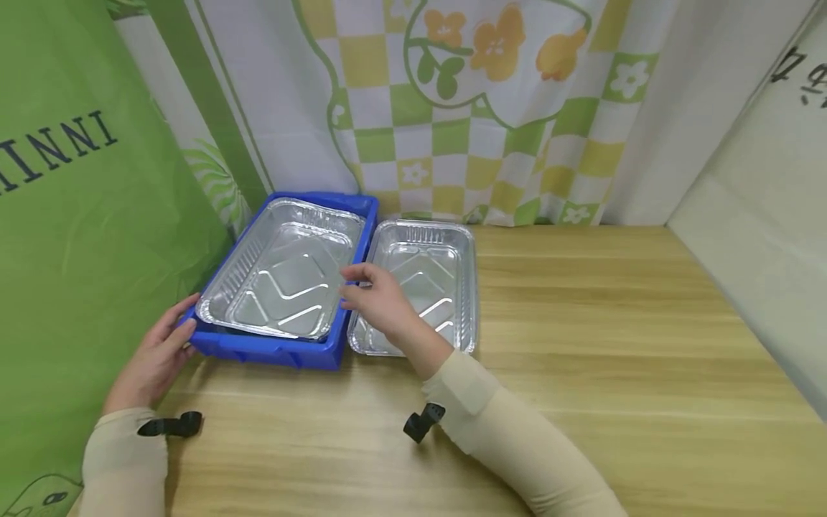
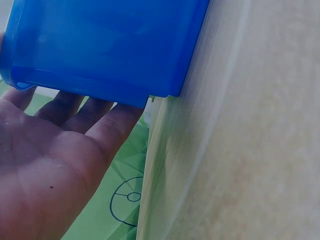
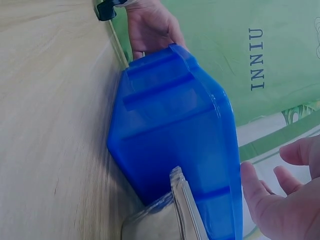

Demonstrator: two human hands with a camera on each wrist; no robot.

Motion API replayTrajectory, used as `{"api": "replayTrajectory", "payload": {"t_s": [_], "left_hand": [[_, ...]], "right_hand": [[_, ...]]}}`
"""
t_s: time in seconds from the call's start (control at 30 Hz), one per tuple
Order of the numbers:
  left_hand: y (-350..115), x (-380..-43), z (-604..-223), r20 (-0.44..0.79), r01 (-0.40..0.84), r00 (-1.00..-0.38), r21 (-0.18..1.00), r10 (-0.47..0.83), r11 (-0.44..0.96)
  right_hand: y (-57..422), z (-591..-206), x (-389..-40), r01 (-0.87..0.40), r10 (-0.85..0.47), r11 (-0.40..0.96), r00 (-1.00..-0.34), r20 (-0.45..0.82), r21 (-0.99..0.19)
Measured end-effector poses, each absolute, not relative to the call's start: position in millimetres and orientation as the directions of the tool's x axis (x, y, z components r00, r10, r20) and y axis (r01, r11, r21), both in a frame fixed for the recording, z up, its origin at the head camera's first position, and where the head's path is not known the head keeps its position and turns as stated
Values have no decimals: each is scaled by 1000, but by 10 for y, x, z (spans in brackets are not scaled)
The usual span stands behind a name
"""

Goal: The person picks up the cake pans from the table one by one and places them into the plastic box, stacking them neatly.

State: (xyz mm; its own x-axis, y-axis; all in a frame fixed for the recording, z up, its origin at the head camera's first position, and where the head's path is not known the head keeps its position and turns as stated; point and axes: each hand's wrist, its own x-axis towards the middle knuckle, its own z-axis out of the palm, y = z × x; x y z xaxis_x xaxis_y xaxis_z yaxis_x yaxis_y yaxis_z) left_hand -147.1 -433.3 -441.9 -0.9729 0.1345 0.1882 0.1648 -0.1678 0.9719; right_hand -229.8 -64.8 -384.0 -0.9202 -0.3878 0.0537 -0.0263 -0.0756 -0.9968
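Note:
A blue plastic bin (image 1: 271, 349) stands at the left of the table with a rectangular foil tray (image 1: 300, 276) inside, its front edge tilted against the bin's rim. My left hand (image 1: 157, 359) grips the bin's front left corner, thumb at the rim and fingers along the outer side. In the left wrist view, those fingers (image 2: 117, 125) reach behind the bin wall. My right hand (image 1: 381, 301) hovers at the bin's right rim with fingers loosely bent and nothing between them. Under it, against the bin's right side, sit stacked foil trays (image 1: 466, 287), their layered rims showing in the right wrist view.
The wooden table (image 1: 594, 359) extends to the right. A green printed cloth (image 1: 97, 215) hangs close along the left side, and a checked curtain (image 1: 439, 158) hangs behind the bin and trays. A pale cloth wall (image 1: 762, 201) borders the right side.

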Motion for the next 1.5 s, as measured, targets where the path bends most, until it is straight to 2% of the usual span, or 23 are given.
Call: {"api": "replayTrajectory", "payload": {"t_s": [0.23,0.63,0.73,1.1,1.37,1.5], "left_hand": [[-4327,-1429,-4403,188,163,-974,968,123,-192],[-4331,-1407,-4445,202,185,-973,973,116,-140],[-4327,-1416,-4439,209,189,-970,970,127,-151],[-4343,-1413,-4420,184,164,-974,975,132,-152],[-4344,-1429,-4423,186,162,-974,971,128,-174],[-4325,-1445,-4422,196,169,-970,968,142,-187]], "right_hand": [[-468,-3832,-2315,-4,-379,-71,-925,31,-997],[176,-3837,-2477,-17,-223,-240,-972,73,-971],[410,-3876,-2529,-22,-199,-237,-978,71,-971],[1107,-4089,-2611,14,-94,37,-995,-18,-999],[1262,-4177,-2611,31,-171,183,-983,-63,-983],[1258,-4249,-2608,25,-205,178,-977,-62,-984]]}}
